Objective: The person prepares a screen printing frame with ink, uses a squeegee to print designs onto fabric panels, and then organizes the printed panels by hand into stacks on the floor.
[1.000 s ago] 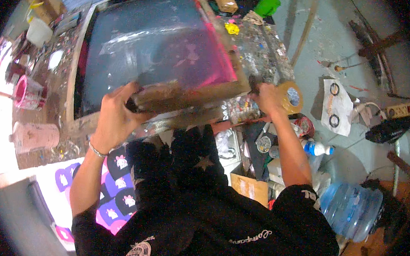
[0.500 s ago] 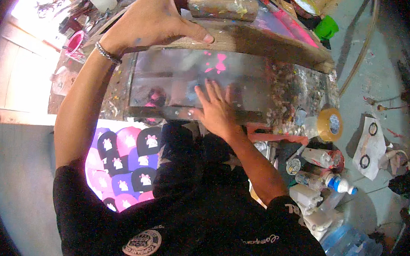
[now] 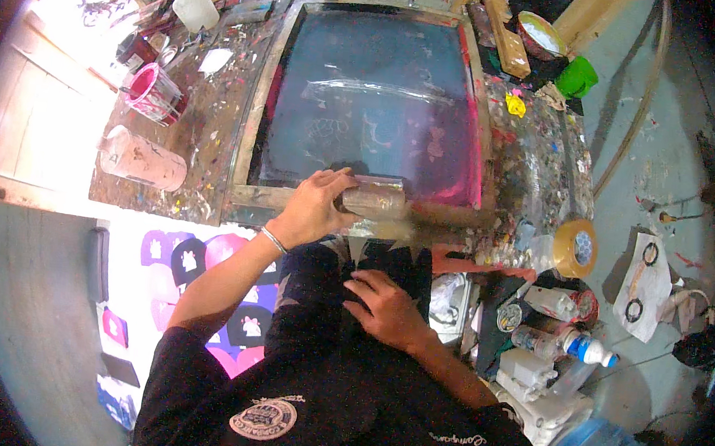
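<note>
A wooden screen frame (image 3: 256,116) with dark mesh, pink-stained along its right side, lies flat on the paint-stained bench (image 3: 535,169). My left hand (image 3: 309,207) grips a short worn block (image 3: 374,193) on the middle of the frame's front edge, fingers curled over its left end. Below the bench edge, my right hand (image 3: 380,307) hangs over my dark trousers with fingers apart and nothing visible in it. Faint white line designs show in the mesh, above the block.
A pink-rimmed bucket (image 3: 157,97), cloudy container (image 3: 142,158) and white jug (image 3: 197,5) stand left. Right are a green cup (image 3: 578,77), bowl (image 3: 543,33) and tape roll (image 3: 576,248). Printed caps (image 3: 187,265) lie below left; bottles (image 3: 535,345) sit below right.
The frame, raised half a second ago, is now down flat, hiding the glossy board beneath. My left hand came down with it; my right hand moved from that board to below the bench edge.
</note>
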`<action>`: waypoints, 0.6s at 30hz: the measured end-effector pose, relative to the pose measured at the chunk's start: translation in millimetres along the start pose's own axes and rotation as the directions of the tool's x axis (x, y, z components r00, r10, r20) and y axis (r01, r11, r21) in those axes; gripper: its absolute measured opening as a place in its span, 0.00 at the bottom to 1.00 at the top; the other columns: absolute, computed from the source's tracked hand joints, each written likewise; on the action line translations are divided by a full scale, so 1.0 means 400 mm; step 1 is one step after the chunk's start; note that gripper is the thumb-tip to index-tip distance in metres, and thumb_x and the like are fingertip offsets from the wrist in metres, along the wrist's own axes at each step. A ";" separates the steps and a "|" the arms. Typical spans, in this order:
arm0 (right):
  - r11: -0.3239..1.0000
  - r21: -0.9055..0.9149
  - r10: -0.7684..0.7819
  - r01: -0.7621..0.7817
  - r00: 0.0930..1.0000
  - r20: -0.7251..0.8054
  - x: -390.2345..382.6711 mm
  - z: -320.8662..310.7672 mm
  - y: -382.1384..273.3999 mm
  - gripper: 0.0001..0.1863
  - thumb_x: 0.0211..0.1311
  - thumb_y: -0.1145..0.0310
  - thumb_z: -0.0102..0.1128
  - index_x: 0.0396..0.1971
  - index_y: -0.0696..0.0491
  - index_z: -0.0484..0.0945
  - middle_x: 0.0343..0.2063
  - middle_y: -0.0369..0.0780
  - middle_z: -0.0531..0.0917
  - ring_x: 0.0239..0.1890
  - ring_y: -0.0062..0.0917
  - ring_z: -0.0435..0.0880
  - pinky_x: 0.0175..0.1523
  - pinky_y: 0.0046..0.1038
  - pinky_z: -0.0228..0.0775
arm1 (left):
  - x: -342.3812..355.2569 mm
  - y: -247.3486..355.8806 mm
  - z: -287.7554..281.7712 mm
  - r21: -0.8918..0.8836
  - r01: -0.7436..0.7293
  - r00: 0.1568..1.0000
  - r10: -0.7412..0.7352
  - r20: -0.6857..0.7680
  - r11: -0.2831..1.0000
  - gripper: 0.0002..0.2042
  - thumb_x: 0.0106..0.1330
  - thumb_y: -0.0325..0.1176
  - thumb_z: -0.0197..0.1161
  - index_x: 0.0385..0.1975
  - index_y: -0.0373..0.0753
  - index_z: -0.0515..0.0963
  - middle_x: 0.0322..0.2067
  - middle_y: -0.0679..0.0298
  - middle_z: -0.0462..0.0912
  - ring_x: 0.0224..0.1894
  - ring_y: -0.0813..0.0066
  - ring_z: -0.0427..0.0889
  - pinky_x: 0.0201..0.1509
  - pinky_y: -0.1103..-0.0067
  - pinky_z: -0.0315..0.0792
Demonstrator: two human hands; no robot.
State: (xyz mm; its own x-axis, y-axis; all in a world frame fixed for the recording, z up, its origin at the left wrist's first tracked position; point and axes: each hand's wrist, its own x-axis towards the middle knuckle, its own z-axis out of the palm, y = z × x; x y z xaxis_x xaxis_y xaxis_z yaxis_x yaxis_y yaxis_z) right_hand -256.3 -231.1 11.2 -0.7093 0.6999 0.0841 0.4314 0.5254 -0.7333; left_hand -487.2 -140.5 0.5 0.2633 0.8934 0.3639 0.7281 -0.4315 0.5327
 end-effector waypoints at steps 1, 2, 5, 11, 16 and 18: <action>1.000 0.003 0.003 -0.003 1.000 0.005 -0.005 -0.007 0.004 0.18 0.60 0.64 0.65 0.46 0.58 0.79 0.50 0.47 0.79 0.53 0.43 0.78 0.57 0.38 0.72 | -0.011 -0.010 0.016 0.005 0.019 1.000 -0.019 0.015 1.000 0.29 0.43 0.38 0.78 0.46 0.35 0.77 0.50 0.47 0.80 0.48 0.47 0.80 0.52 0.63 0.75; 0.998 0.046 0.047 -0.049 0.998 0.031 -0.009 -0.019 0.010 0.17 0.61 0.63 0.63 0.46 0.57 0.79 0.48 0.48 0.80 0.51 0.44 0.80 0.55 0.39 0.74 | -0.012 -0.011 0.025 0.009 0.033 0.999 -0.033 0.029 0.999 0.29 0.43 0.38 0.78 0.46 0.35 0.77 0.52 0.48 0.79 0.49 0.48 0.80 0.53 0.63 0.74; 0.992 0.098 0.074 -0.078 0.996 0.047 -0.002 -0.032 0.023 0.17 0.62 0.62 0.62 0.45 0.57 0.79 0.44 0.48 0.82 0.46 0.44 0.82 0.51 0.39 0.76 | -0.018 -0.007 0.024 -0.069 0.094 0.995 -0.091 0.043 0.993 0.30 0.43 0.39 0.78 0.47 0.36 0.77 0.52 0.48 0.79 0.49 0.49 0.80 0.54 0.64 0.74; 0.993 0.114 -0.015 0.030 0.991 -0.133 0.073 -0.112 0.017 0.13 0.59 0.68 0.64 0.42 0.57 0.80 0.39 0.48 0.84 0.40 0.44 0.84 0.49 0.38 0.77 | -0.013 -0.012 0.040 -0.081 0.002 1.000 -0.001 0.016 0.997 0.31 0.44 0.36 0.76 0.51 0.38 0.74 0.52 0.49 0.78 0.53 0.49 0.77 0.60 0.63 0.69; 0.977 -0.203 -0.125 0.062 0.941 -0.314 0.240 -0.182 0.020 0.15 0.61 0.69 0.62 0.45 0.58 0.79 0.44 0.50 0.81 0.51 0.45 0.80 0.55 0.40 0.72 | -0.044 0.004 -0.026 -0.055 0.111 0.991 -0.106 0.083 0.992 0.41 0.45 0.37 0.76 0.63 0.36 0.66 0.56 0.49 0.76 0.56 0.50 0.74 0.63 0.65 0.66; 0.977 -0.209 -0.108 0.050 0.954 -0.278 0.267 -0.197 0.012 0.15 0.61 0.68 0.62 0.46 0.59 0.79 0.45 0.50 0.80 0.51 0.45 0.79 0.56 0.40 0.72 | -0.084 0.020 -0.048 -0.008 0.026 0.993 -0.027 -0.115 1.000 0.43 0.47 0.39 0.75 0.65 0.35 0.63 0.58 0.49 0.73 0.58 0.50 0.73 0.64 0.65 0.66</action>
State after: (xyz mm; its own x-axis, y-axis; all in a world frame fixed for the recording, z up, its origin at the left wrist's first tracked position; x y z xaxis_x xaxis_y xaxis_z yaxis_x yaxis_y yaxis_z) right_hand -286.0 -115.5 69.8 -0.5686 0.7457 0.3474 0.5027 0.6492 -0.5708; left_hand -502.5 -176.4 7.1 0.1692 0.8846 0.4346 0.7297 -0.4088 0.5480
